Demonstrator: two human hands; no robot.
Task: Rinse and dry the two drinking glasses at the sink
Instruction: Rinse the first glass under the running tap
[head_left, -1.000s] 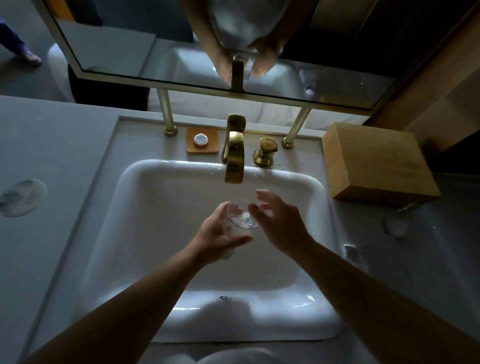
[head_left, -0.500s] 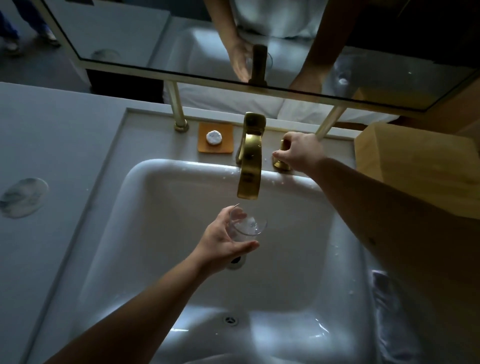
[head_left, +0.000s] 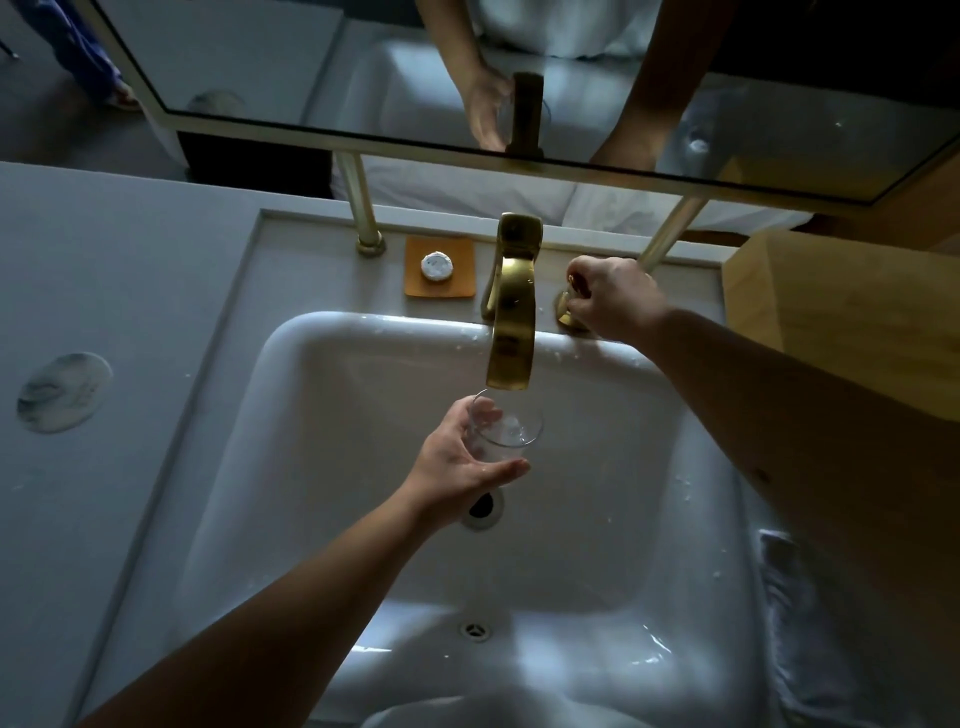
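A clear drinking glass (head_left: 506, 428) is held upright just under the spout of the brass faucet (head_left: 511, 322), above the white sink (head_left: 322, 395). My left hand (head_left: 457, 462) wraps around it from the left, thumb in front. My right hand (head_left: 613, 299) is closed on the brass tap handle (head_left: 565, 312) to the right of the faucet. I cannot make out running water. Only one glass is in sight.
The drain (head_left: 483, 506) lies below the glass. An orange soap dish (head_left: 440, 274) with a small white soap sits behind the sink's left. A wooden box (head_left: 841, 306) stands at right, a round coaster (head_left: 63, 392) at left, a towel (head_left: 795, 597) on the right counter. A mirror (head_left: 363, 67) hangs above.
My right hand left the glass and went up to the tap handle, where it now grips. The left hand keeps the glass under the spout.
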